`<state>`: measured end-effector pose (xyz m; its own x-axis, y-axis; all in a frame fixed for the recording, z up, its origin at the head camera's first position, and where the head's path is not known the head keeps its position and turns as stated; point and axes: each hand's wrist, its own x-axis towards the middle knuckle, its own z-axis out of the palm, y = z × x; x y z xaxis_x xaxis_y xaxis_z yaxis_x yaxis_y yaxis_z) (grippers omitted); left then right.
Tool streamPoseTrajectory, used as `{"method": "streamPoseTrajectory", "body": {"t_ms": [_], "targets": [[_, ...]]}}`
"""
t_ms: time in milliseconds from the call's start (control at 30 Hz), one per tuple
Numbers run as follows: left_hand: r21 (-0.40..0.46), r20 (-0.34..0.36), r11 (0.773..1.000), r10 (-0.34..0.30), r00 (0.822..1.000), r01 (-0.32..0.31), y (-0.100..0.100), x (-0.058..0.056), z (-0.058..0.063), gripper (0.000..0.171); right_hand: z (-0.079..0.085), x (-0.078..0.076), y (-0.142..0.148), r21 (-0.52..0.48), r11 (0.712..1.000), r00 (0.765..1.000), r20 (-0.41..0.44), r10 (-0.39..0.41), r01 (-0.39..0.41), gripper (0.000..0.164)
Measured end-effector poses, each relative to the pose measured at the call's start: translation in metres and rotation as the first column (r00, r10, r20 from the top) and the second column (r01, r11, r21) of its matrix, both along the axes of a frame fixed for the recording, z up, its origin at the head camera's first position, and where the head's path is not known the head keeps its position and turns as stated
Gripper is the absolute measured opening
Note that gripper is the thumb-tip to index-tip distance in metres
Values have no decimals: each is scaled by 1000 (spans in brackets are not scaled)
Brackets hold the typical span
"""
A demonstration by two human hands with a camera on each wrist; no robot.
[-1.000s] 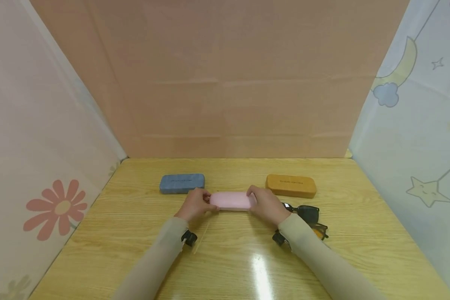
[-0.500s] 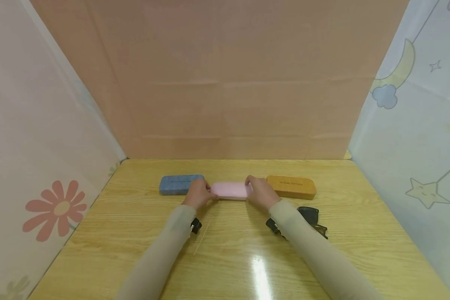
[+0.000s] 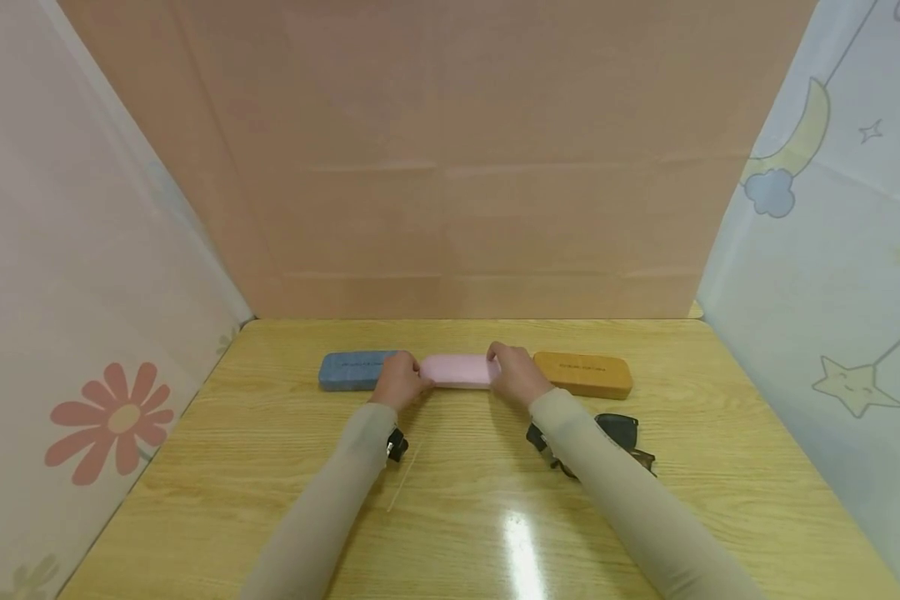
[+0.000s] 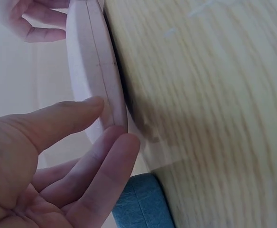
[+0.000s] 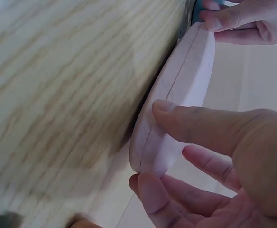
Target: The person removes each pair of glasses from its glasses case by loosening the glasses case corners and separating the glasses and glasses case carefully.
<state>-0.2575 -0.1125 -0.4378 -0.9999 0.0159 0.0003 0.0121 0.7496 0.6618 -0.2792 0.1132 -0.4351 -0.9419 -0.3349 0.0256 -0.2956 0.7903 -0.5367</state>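
Note:
A pink glasses case, its lid closed, lies crosswise on the wooden table between two other cases. My left hand pinches its left end between thumb and fingers, and my right hand grips its right end. In the left wrist view a thumb presses the near side of the case by its seam. The right wrist view has the other thumb on the seam, with fingers round the end. Beside my left hand sits a blue glasses case; an orange glasses case is just right of my right hand.
Dark sunglasses and a second pair of glasses lie partly hidden behind my right forearm. A peach backdrop stands at the table's far edge, with printed cloth walls on both sides.
Both hands have moved the pink case away from me, towards the back of the table, until it sits in line between the blue and orange cases. Those two cases have stayed put.

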Motion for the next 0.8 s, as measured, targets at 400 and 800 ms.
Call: {"method": "streamPoseTrajectory", "body": {"t_ms": [400,800], "targets": [[39,52,999,-16,999,14,-5,6,9,29,10,7,23,-5,1000,1000,-8,20,-20,45],[61,68,991,-120,990,116,-16,33,7,32,26,18,103,189,978,992,-102,-72,90,56]]}}
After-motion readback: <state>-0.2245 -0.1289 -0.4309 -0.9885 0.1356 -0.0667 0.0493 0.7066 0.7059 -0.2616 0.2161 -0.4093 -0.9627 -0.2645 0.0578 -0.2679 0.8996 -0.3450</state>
